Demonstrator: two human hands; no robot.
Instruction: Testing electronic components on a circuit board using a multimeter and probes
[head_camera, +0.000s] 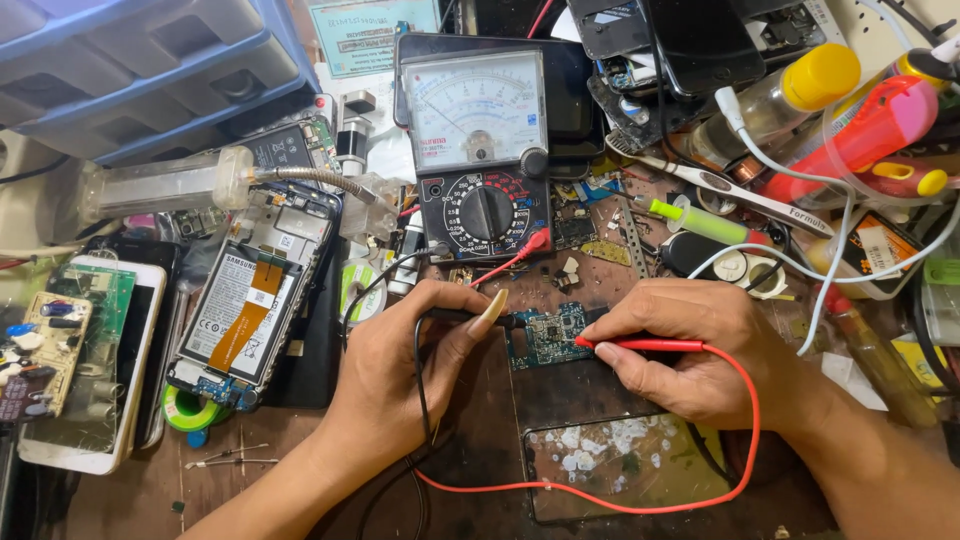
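My left hand (405, 365) pinches a black test probe (470, 317) and holds its tip at the left edge of a small blue-green circuit board (548, 338) in the middle of the bench. From the right, my right hand (690, 350) grips a red test probe (645, 344) whose tip touches the same board. Black and red leads run from the probes, the red lead (640, 505) looping low in front of me. Both leads plug into an analog multimeter (480, 140) that stands just behind the board, its needle at the left of the scale.
An opened phone with its battery exposed (245, 300) lies at the left beside a white phone and a green board (80, 360). A dark glass panel (625, 465) sits near the front edge. Tweezers, screwdrivers, bottles, white cables and phone parts crowd the right and back.
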